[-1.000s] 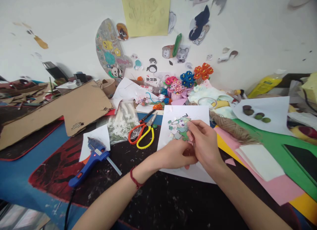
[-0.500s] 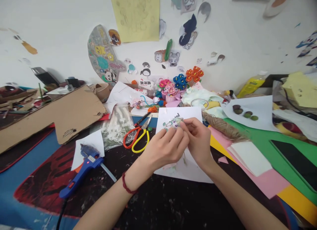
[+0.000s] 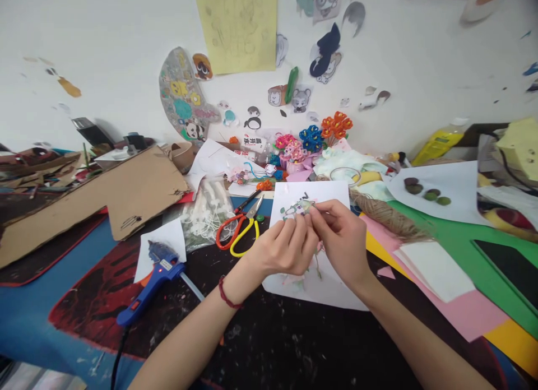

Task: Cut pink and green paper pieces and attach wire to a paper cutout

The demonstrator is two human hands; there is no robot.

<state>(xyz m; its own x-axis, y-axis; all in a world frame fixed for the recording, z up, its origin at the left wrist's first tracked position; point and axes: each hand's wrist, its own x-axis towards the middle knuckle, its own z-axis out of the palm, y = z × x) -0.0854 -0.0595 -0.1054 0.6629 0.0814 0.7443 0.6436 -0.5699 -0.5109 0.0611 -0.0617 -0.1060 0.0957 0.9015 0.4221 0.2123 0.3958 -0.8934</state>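
Observation:
Over the white paper sheet (image 3: 344, 292), my left hand (image 3: 288, 247) and my right hand (image 3: 342, 238) meet with fingertips pinched together. Whatever sits between them is small and mostly hidden by the fingers; a bit of pale green shows at the tips. Just beyond the fingers, small green and purple shapes (image 3: 290, 209) appear on the upper part of the sheet. Lower down, partly behind my hands, the paper bears pink and green flower-like shapes (image 3: 318, 265). A dark red cord bracelet (image 3: 227, 293) circles my left wrist.
Left of my hands lie red-and-yellow-handled scissors (image 3: 244, 227) and a blue hot glue gun (image 3: 151, 289) with a lit red light. Behind are a bag of white strings (image 3: 205, 213) and fuzzy flowers (image 3: 311, 138). Twine (image 3: 389, 216), coloured paper (image 3: 454, 309) and a phone (image 3: 510, 272) lie right.
The whole view has shifted slightly, so most things appear farther right. Both hands stay pinched together over the sheet, with only slight finger movement.

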